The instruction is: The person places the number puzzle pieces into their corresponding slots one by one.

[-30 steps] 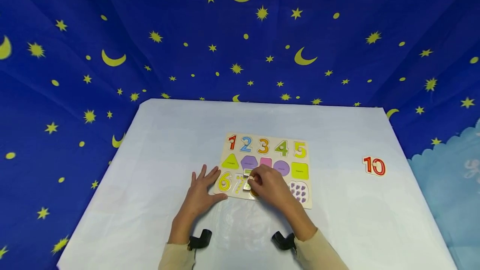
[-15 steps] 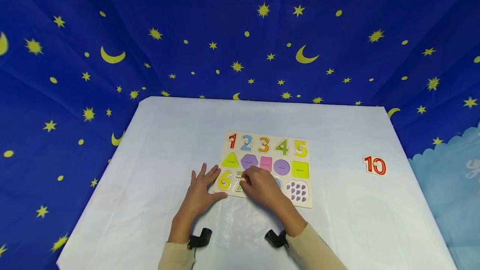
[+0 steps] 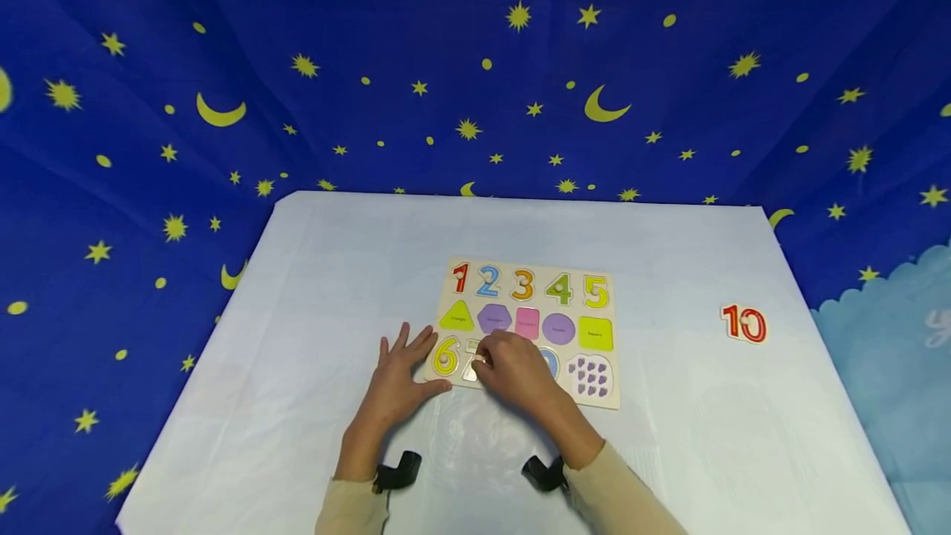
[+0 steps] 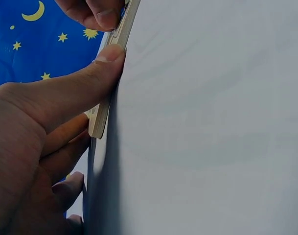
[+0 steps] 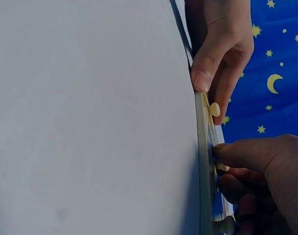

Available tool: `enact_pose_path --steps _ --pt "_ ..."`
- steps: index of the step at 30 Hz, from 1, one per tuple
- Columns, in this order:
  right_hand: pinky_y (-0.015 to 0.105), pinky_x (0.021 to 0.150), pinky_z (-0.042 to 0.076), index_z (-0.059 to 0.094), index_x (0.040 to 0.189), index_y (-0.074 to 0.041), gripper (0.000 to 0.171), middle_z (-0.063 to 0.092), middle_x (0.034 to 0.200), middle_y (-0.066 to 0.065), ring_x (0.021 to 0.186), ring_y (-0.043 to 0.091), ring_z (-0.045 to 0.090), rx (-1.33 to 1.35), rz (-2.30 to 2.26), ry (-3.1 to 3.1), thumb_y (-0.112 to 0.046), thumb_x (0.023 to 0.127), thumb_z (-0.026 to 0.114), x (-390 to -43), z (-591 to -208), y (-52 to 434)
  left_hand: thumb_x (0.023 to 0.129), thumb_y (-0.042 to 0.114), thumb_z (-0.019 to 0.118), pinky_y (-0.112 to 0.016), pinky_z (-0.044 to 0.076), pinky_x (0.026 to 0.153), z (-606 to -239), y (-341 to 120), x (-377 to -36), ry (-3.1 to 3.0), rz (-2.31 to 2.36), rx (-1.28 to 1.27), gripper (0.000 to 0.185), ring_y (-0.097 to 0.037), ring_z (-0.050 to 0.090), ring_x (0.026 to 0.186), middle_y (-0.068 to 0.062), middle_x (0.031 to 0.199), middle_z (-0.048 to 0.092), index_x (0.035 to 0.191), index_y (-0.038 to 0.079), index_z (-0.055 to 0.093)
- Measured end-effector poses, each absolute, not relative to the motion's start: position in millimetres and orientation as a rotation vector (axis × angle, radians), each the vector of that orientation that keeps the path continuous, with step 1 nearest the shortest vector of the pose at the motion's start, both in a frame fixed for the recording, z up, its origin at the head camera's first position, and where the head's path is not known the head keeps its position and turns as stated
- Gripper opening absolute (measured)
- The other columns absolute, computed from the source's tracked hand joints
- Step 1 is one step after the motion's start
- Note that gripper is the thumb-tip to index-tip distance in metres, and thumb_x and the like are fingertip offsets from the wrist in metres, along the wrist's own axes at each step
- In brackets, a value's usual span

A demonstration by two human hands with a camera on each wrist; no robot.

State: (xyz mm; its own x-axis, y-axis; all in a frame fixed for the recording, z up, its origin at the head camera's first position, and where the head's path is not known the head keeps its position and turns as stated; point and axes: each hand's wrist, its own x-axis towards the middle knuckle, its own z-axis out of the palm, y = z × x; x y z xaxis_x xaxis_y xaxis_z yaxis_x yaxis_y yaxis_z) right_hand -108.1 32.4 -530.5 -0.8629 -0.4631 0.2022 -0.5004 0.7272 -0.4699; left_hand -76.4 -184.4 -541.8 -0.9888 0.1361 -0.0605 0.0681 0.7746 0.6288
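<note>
A wooden number puzzle board (image 3: 541, 302) lies on the table. My left hand (image 3: 401, 382) is at its near left corner, fingers spread along the left side and thumb pressing the near edge. Just right of the yellow 6 piece (image 3: 446, 356), my right hand (image 3: 513, 366) pinches the 7 piece (image 3: 468, 370) by its small knob, over the slot in the bottom row. That hand covers the middle of this row, and only part of a blue piece (image 3: 551, 361) shows beside it. In the right wrist view the thumb (image 5: 232, 152) bends against the knob.
A red 10 piece (image 3: 745, 324) lies on the white table (image 3: 669, 452) at the right. The board's bottom right slot (image 3: 590, 376) shows printed purple grapes. Pieces 1 to 5 fill the top row. A blue star-patterned cloth (image 3: 357, 40) hangs behind the table.
My right hand has moved left with the 7 piece, from over the row's middle down to the slot beside the 6. My left hand has stayed at the corner.
</note>
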Motion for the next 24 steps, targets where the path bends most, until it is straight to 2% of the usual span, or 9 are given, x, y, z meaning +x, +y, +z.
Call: enact_pose_path --steps 7,14,24 --pt "0.022 0.054 0.042 0.070 0.084 -0.012 0.012 0.049 0.069 -0.010 0.061 0.006 0.046 0.730 0.869 -2.847 -0.023 0.081 0.073 -107.5 -526.0 38.5 0.069 0.041 0.085 -0.049 -0.006 0.115 -540.2 -184.4 -75.6 2.856 1.008 0.161 0.087 -0.026 0.010 0.145 0.002 0.149 0.039 0.142 0.014 0.047" --pt "0.025 0.055 0.043 0.068 0.083 -0.010 0.011 0.052 0.070 -0.005 0.062 0.009 0.045 0.529 1.009 -2.742 -0.019 0.080 0.075 -113.2 -510.7 78.8 0.068 0.039 0.086 -0.048 -0.006 0.116 -537.4 -179.2 -81.7 2.847 1.029 0.141 0.089 -0.024 0.009 0.145 0.004 0.149 0.039 0.143 0.015 0.046" --pt "0.027 0.059 0.043 0.069 0.091 -0.011 0.015 0.054 0.074 -0.007 0.066 0.010 0.048 0.302 1.004 -2.844 -0.022 0.082 0.074 -109.4 -522.6 116.7 0.064 0.037 0.088 -0.050 -0.006 0.115 -543.0 -181.0 -75.7 2.841 1.035 0.126 0.091 -0.027 0.010 0.145 0.001 0.148 0.040 0.142 0.015 0.048"
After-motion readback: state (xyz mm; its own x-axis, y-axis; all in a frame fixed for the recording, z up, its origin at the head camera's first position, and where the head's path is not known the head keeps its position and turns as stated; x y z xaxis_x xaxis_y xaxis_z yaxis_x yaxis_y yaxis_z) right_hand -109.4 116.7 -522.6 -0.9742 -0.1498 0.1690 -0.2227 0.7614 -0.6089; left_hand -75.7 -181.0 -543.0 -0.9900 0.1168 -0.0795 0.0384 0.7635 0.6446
